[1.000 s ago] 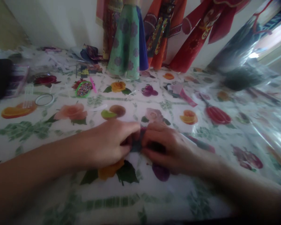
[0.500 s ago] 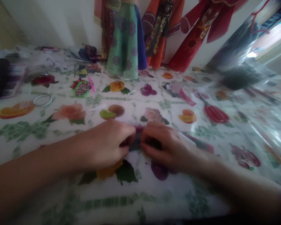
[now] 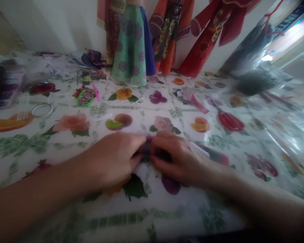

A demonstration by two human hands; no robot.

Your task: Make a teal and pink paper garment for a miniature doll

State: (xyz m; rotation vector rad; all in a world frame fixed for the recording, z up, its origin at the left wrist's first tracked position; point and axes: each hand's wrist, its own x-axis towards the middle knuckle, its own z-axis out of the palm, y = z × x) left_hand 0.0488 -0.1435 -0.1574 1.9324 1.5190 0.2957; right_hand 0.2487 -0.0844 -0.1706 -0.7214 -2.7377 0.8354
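Note:
A strip of dark fabric with a pink-red edge (image 3: 147, 148) shows in the narrow gap between my hands, low over the patterned tablecloth (image 3: 116, 219). My left hand (image 3: 119, 157) pinches its left part, fingers curled. From the right, my right hand (image 3: 177, 158) pinches the same strip with thumb and fingers. Most of the strip is covered by my fingers. Beyond my right wrist lies a dark piece with a red end (image 3: 216, 155), beside a white edge; whether it joins the strip, I cannot tell.
Small dressed figures in green (image 3: 130, 47) and red (image 3: 202, 44) stand along the wall. Farther left are a green tray of beads (image 3: 85, 97), a pink stick (image 3: 96, 92) and a tape roll (image 3: 42, 110). Red-handled scissors (image 3: 230, 121) and clear plastic (image 3: 288, 128) lie right.
The whole view has shifted slightly, so the objects appear a little farther left. My hands are slightly closer together, and the gap showing the strip is narrower.

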